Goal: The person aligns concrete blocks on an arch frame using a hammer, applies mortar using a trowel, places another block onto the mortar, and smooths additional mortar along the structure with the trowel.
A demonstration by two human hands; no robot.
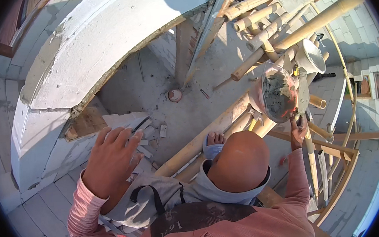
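My left hand [112,160] is raised at lower left, fingers apart and holding nothing, near the low block wall [127,121]. My right hand [298,132] is closed at the lower edge of a pinkish bucket of grey mortar [274,94], around what looks like the handle of a mortar-coated tool [302,96]; the grip is partly hidden. A white bucket [309,55] stands behind that one. Below the mortar bucket lies a yellow-handled tool [255,123]. My bent knee [237,159] and sandalled foot [213,147] are on or beside the bamboo poles.
A curved white block arch [103,36] spans the upper left, mortar along its inner edge. Bamboo poles [332,13] form staging on the right, with timber pieces [364,135]. Far below is a concrete floor [148,99] with scattered debris and a small container [174,96].
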